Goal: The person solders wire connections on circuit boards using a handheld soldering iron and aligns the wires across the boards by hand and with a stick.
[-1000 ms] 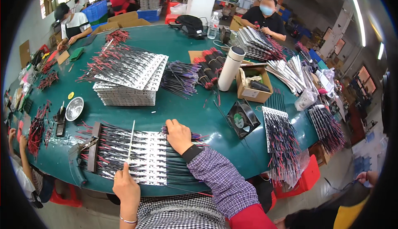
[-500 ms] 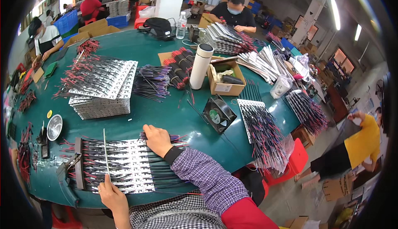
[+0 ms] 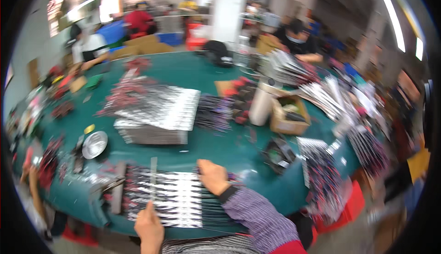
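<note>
A white circuit-board panel [image 3: 186, 199] with rows of dark wires lies flat on the table before me. My left hand [image 3: 149, 226], at its near edge, pinches the lower end of a thin pale strip [image 3: 153, 176] lying across the wires. At the panel's far right corner, my right hand [image 3: 213, 176] rests with curled fingers on some wires; motion blur softens the fingertips. A dark bar-shaped clamp [image 3: 118, 187] stands at the left end of the wires.
Behind the panel rises a stack of wired boards [image 3: 156, 116]. A metal bowl [image 3: 94, 144] is at left; a black fan [image 3: 278, 154], a white flask [image 3: 263, 101] and an open carton [image 3: 289, 116] are at right. Co-workers sit around the table, including one in black [image 3: 298, 40].
The whole view has swung, so the scene sits farther right and lower, and it is blurred. Both hands keep nearly the same places on the panel, and the strip stays in my left hand.
</note>
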Available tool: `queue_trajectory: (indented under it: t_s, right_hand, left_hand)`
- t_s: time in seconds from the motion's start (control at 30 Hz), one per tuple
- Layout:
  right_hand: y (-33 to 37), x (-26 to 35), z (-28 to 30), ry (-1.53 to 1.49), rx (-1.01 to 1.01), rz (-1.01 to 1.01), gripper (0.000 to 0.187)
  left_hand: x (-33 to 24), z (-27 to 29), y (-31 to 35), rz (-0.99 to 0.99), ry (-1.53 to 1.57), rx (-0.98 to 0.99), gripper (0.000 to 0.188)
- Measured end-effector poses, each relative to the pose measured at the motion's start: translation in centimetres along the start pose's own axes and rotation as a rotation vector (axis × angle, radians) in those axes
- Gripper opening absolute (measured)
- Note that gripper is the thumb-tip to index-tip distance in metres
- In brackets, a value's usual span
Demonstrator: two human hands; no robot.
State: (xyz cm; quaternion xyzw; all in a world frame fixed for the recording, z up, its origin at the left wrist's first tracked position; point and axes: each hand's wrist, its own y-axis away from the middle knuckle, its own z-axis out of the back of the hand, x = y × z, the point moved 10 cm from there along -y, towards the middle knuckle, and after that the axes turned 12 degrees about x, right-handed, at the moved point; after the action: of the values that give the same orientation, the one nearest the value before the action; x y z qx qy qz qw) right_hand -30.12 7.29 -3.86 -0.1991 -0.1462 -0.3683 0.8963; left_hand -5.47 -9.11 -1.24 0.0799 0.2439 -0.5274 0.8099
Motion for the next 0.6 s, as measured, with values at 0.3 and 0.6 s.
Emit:
queue_trajectory:
  t_s: [0.3, 0.6]
  right_hand:
    - [1.2, 3.2, 3.0, 0.079, 0.118, 0.244, 0.026]
    - [-3.1, 9.6, 13.2, 0.701, 0.180, 0.465, 0.012]
  left_hand:
    - [5.3, 10.0, 2.3, 0.140, -0.006, -0.439, 0.034]
    - [13.1, 14.8, 1.5, 0.383, -0.284, -0.477, 0.044]
